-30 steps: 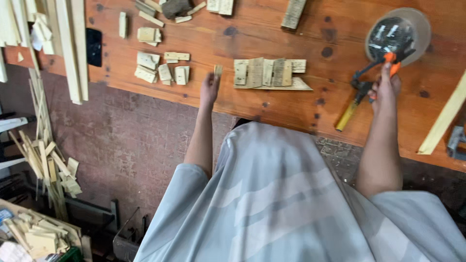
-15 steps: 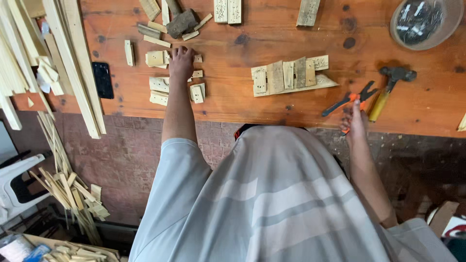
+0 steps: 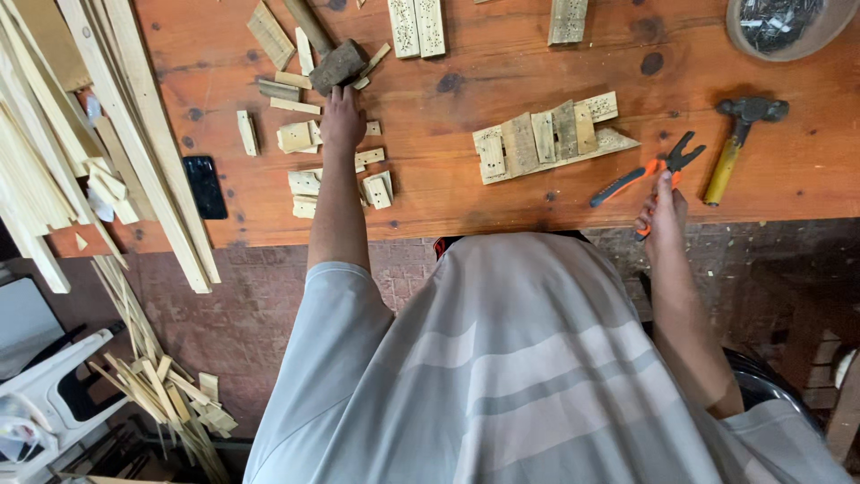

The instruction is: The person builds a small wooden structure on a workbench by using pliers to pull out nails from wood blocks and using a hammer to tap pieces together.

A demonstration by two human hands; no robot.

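So, biggest thing first: the orange-brown wooden workbench (image 3: 502, 197) fills the top of my view, with its knots and dark spots showing, and my grey striped shirt (image 3: 528, 376) takes up the bottom. Along the left edge of the bench lies a bundle of long pale wooden slats (image 3: 107, 134), and a black phone (image 3: 205, 185) sits flat just beside them. Near the middle is a flat panel of short pale wood strips laid side by side (image 3: 548, 139), sitting a bit tilted. At top right a round bowl of dark metal nails (image 3: 781, 25) is cut off by the frame, and below it a yellow-handled claw hammer (image 3: 736, 143) lies by itself. My left hand (image 3: 342, 121) is stretched out flat over a scatter of small pale wood offcuts (image 3: 309, 170), fingers fairly loose and gripping nothing, with the fingertips right at the head of a dark wooden mallet (image 3: 333, 54) lying on the bench; I can't tell if they really touch it. My right hand (image 3: 665, 208) is at the near edge of the bench, fingers curled shut around one handle of the orange-and-blue-handled pliers (image 3: 647, 175), whose dark jaws point up toward the hammer and stand apart.
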